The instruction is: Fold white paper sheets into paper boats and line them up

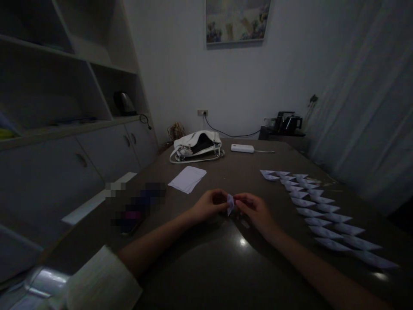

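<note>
A small piece of folded white paper [230,204] is held up just above the table, between my two hands. My left hand [209,206] pinches its left side with thumb and forefinger. At the paper's right edge, the curled fingertips of my right hand [258,213] are closed on it; exactly how much they grip is hard to see in the dim light. Rows of folded paper boats [300,202] stand to the right of my right hand. Beyond my left hand lies a small stack of white paper sheets [187,178].
A white handbag [196,144] and a white power strip [242,148] lie toward the far end of the dark table [206,267]. A dark, pixelated object [138,209] is at the left. Cabinets with a kettle [124,103] line the left wall; another kettle [292,124] stands back right.
</note>
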Motion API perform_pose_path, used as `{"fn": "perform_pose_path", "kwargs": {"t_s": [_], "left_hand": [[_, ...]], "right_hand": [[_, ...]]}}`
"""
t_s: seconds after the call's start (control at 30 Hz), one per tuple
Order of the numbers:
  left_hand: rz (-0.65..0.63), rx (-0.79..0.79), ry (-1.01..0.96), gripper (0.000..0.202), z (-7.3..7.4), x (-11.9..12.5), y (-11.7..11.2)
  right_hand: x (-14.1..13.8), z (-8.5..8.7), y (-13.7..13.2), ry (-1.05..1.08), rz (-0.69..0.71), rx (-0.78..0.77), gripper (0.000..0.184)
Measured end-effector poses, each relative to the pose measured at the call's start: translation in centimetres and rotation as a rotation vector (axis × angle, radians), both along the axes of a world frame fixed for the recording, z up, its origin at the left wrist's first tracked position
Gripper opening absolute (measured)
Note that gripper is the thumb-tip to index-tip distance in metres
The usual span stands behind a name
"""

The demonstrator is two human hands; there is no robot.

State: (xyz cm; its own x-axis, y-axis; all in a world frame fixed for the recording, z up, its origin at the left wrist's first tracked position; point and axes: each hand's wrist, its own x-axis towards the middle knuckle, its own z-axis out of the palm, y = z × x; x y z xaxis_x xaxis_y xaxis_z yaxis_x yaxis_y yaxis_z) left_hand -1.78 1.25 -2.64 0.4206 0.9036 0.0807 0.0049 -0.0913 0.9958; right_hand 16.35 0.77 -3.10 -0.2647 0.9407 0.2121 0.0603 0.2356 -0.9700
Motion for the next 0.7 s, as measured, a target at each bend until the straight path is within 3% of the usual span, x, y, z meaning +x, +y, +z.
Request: {"fn": "perform_pose_path", "kwargs": {"t_s": [0.2, 0.53, 0.7], "left_hand": [[0.057, 0.126, 0.12, 0.023, -0.05, -0.01, -0.21], [0.024, -0.053, -0.069, 0.027, 0.38, -0.06, -0.17], [0.088, -0.093, -0.076, 0.036, 0.41, 0.0, -0.26]], "right_hand": [[0.07, -0.64, 0.3, -0.002, 0.003, -0.015, 0.026], [-0.09, -0.08, -0.05, 0.028, 0.012, -0.081, 0.026], [-0.13, 0.16, -0.15, 0.025, 0.039, -0.122, 0.027]]}}
